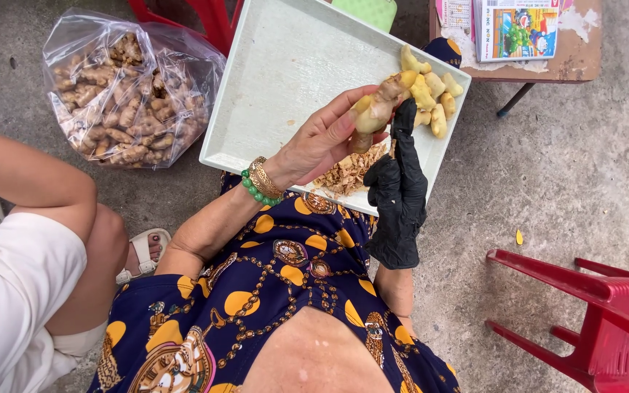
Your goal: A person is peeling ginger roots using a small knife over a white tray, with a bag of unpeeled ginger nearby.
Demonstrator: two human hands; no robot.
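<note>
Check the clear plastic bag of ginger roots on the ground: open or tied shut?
Open. The clear plastic bag has its mouth spread wide, with no knot visible, and the unpeeled ginger roots lie exposed inside.

one head-worn camera looks steeply down, close over the lap, white tray and concrete floor

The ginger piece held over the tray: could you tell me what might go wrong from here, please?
1. The left hand is bare and pinches the ginger piece right where the gloved right hand works on it, so a slip could hurt those fingers.
2. The tray rests tilted on the lap; the peeled pieces and peel scraps could slide off.
</note>
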